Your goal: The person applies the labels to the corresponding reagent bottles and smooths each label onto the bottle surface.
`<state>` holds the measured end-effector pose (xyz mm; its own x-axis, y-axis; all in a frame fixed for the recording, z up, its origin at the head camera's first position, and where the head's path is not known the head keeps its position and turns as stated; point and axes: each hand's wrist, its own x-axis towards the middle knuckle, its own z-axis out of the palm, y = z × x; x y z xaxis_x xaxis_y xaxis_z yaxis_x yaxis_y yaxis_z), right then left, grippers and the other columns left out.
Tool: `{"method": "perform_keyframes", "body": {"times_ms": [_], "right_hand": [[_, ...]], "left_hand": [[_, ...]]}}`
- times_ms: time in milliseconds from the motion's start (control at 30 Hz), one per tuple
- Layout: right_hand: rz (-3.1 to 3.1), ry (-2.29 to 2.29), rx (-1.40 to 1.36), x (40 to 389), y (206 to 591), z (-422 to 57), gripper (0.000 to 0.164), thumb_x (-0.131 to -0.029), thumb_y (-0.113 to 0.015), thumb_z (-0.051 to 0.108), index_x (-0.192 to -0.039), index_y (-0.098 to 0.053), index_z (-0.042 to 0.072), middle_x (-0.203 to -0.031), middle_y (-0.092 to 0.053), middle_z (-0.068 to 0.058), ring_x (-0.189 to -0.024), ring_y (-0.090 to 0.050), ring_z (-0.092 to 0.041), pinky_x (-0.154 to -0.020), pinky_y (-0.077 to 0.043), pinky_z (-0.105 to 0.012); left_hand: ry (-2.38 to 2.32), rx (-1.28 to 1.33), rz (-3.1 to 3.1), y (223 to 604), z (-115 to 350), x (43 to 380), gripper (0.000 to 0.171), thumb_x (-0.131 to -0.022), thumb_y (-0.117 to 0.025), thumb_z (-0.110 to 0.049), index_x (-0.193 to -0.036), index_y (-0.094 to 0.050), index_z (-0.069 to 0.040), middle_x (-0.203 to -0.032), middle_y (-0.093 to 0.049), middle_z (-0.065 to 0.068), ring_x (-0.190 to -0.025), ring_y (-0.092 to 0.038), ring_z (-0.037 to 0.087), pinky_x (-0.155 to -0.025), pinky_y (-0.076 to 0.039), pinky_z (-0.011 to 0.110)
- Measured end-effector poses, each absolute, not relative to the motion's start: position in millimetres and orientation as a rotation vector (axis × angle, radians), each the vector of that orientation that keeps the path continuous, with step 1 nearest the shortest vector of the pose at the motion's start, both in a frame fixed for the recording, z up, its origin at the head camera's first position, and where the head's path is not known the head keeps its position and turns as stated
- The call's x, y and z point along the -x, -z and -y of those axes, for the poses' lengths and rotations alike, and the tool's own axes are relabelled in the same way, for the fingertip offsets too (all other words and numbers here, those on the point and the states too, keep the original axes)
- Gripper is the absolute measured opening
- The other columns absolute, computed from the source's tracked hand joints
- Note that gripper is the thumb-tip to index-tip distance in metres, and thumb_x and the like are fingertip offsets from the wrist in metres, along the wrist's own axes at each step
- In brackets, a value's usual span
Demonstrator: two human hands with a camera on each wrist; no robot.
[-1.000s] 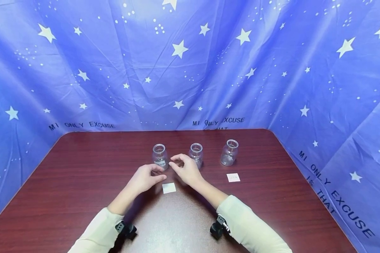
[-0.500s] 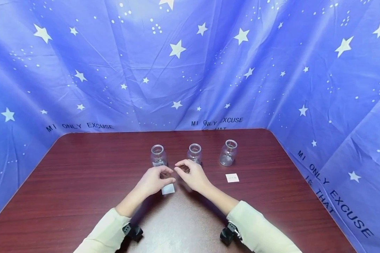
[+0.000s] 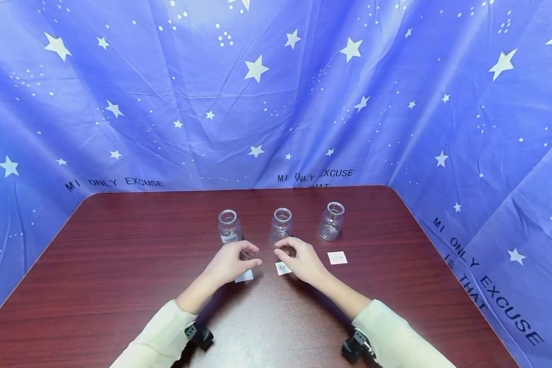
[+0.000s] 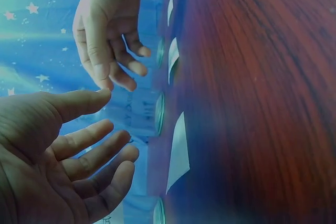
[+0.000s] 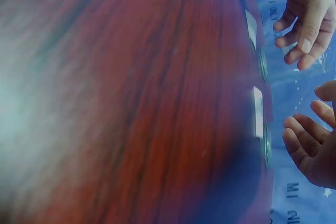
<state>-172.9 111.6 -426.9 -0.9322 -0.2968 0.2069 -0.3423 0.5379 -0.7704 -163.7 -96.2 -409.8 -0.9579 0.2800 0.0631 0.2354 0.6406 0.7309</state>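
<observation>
Although the fingers (image 4: 97, 156) of the left hand (image 3: 231, 260) curve inward, on my remote feed I see them spread apart with nothing between them; the right hand (image 3: 304, 261) likewise holds nothing, its tips parted. That loose curve, I judge, would suit thin paper, which a hard grip could crease. Nearest them, the left slip (image 3: 244, 276) lies partly covered by the left hand, the middle slip (image 3: 282, 269) partly by the right; the right slip (image 3: 337, 258) shows whole. Behind these stand the left jar (image 3: 230, 226), middle jar (image 3: 282, 229) and right jar (image 3: 331, 229), upright on the tabletop (image 3: 119, 255). Each slip probably sits before a jar to pair with it. Only the left jar visibly bears a label (image 3: 229, 238). Farthest out hangs a starry cloth (image 3: 188, 97).
</observation>
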Motion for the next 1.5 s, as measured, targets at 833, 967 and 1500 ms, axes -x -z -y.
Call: {"method": "perform_keyframes", "body": {"times_ms": [833, 967, 1500], "right_hand": [[2.858, -1.106, -0.615, 174.0, 439.9, -150.3, 0.024, -0.077, -0.073, 0.015, -0.099, -0.068, 0.006, -0.077, -0.057, 0.0, -0.063, -0.046, -0.002, -0.057, -0.041, -0.017], [2.853, -1.034, -0.678, 175.0, 442.9, -151.4, 0.027, -0.074, -0.076, 0.017, -0.099, -0.068, 0.008, -0.075, -0.055, -0.001, -0.062, -0.044, -0.002, -0.056, -0.039, -0.017], [2.906, -0.889, -0.788, 177.9, 444.2, -150.9, 0.025, -0.073, -0.078, 0.023, -0.095, -0.069, 0.014, -0.076, -0.051, 0.004, -0.064, -0.04, -0.002, -0.058, -0.035, -0.017]], "left_hand": [[-0.932, -0.551, -2.809, 424.0, 56.7, 165.9, 0.026, -0.075, -0.075, -0.027, -0.096, -0.067, -0.013, -0.082, -0.068, -0.006, -0.077, -0.061, 0.008, -0.07, -0.047, 0.026], [-0.848, -0.526, -2.839, 425.5, 51.5, 166.6, 0.028, -0.073, -0.076, -0.029, -0.096, -0.067, -0.014, -0.081, -0.066, -0.007, -0.074, -0.058, 0.005, -0.067, -0.045, 0.024], [-0.613, -0.418, -2.919, 424.8, 40.6, 165.2, 0.024, -0.069, -0.079, -0.031, -0.084, -0.064, -0.02, -0.076, -0.049, -0.006, -0.067, -0.048, 0.01, -0.053, -0.037, 0.027]]}}
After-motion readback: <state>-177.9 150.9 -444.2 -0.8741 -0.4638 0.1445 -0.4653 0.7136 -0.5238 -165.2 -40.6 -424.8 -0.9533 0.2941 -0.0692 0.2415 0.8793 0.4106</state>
